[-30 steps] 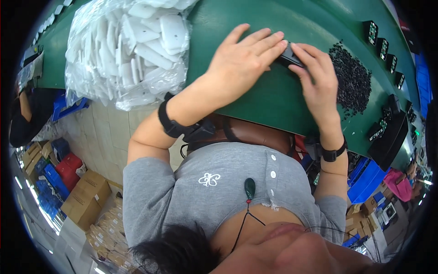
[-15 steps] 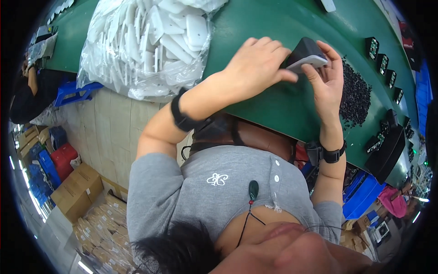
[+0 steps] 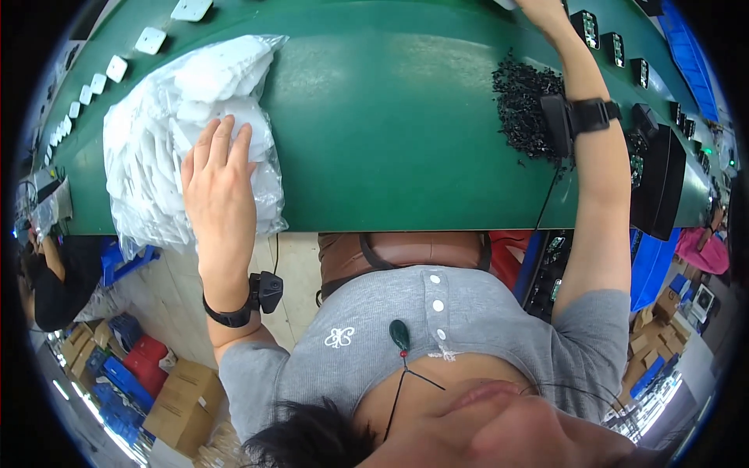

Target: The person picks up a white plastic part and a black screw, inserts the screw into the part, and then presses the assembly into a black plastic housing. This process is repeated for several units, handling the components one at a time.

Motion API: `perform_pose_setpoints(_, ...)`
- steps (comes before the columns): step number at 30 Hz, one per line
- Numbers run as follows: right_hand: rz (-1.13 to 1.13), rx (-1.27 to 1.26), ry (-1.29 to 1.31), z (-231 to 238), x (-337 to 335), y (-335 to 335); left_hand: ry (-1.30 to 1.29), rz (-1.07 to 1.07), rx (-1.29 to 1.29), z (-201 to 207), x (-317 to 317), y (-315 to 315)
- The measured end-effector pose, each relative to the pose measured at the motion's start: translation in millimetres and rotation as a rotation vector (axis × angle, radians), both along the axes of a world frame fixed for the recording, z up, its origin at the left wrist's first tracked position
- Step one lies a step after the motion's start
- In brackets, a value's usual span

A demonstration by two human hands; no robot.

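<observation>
My left hand [image 3: 219,183] rests on a clear plastic bag [image 3: 270,187] of flat white plastic parts [image 3: 175,117], fingers stretched out and slightly apart. Nothing shows gripped in it. At the top edge, my right hand [image 3: 546,14] reaches to the far side of the green table, its fingers mostly cut off by the frame. Beside it, the edge of a pale piece [image 3: 505,3] just shows; whether the hand holds it is unclear. A heap of small black parts [image 3: 527,109] lies near my right forearm.
A row of white plates [image 3: 150,40] curves along the far left of the green table [image 3: 374,156]. Several black housings with circuit boards [image 3: 614,49] line the right side. A black tray-like piece [image 3: 661,183] stands near the right edge. At far left, another person's arm [image 3: 53,259] shows.
My hands have parted from the black-and-white housing they were both on. The left hand has moved left onto the bag; the right has reached far forward. The view has shifted too.
</observation>
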State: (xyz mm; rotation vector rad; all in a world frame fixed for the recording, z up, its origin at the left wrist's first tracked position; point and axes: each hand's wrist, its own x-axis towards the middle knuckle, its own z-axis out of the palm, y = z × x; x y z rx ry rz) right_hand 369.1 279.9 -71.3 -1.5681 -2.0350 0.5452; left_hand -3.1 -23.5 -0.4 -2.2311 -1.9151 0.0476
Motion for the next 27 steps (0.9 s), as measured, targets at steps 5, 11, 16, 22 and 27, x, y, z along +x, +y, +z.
perform_pose_setpoints(5, 0.032, -0.120, -0.019, 25, 1, 4, -0.024, -0.008, 0.022, 3, -2, 6)
perform_pose_setpoints(11, -0.035, 0.210, -0.081, 34, 25, -28, -0.056, -0.004, -0.133, 1, 9, 19)
perform_pose_setpoints(16, 0.101, -0.009, 0.061, 52, 52, -121, -0.038, 0.006, 0.014, -16, 4, 12)
perform_pose_setpoints(22, 0.109, -0.019, -0.113, 66, 42, -229, -0.110, -0.079, -0.026, -13, -6, 22)
perform_pose_setpoints(27, 0.112, 0.139, -0.124, 43, 42, -235, -0.111, -0.112, -0.076, -12, -10, 30)
